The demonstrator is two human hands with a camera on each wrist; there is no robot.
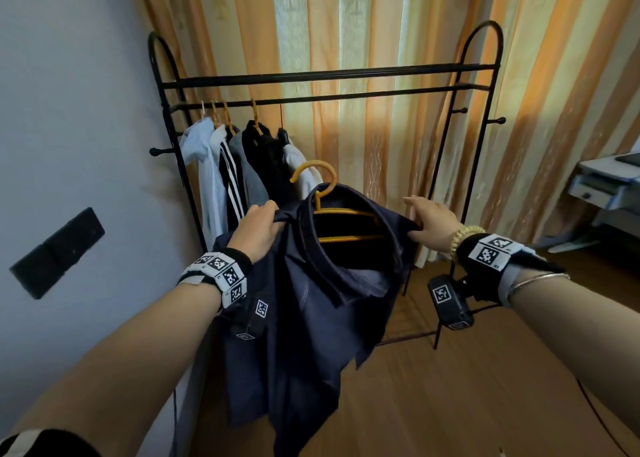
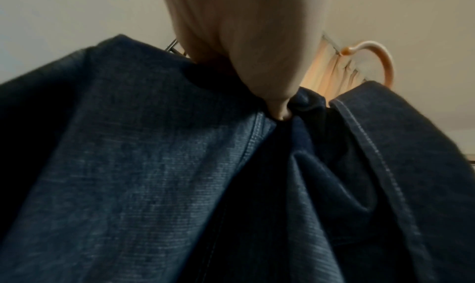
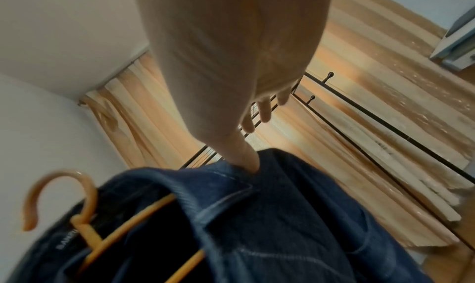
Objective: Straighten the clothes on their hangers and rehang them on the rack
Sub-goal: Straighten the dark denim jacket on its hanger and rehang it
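Head view: dark blue garment [image 1: 311, 318] on orange hanger [image 1: 325, 193] is gripped at both shoulders, left hand [image 1: 258, 229] bunched in cloth, right hand [image 1: 431, 222] pinching its edge with other fingers spread, off rack [image 1: 329, 75]; straightening judged underway, rehanging left; five garments [image 1: 242, 165] hung at the rail's left end, wood floor [image 1: 467, 387], striped curtains [image 1: 346, 23].

I am standing in a room of a home, most likely a bedroom or a dressing corner. At 12 o'clock a black metal clothes rack [image 1: 325, 75] stands on a wooden floor [image 1: 467, 387], with a few garments [image 1: 239, 165] hung at its left end. Behind it, long striped orange and cream curtains [image 1: 381, 34] cover the window. A plain painted wall [image 1: 69, 110] runs along at 9 o'clock, and a pale drawer unit [image 1: 602, 186] sits at 3 o'clock.
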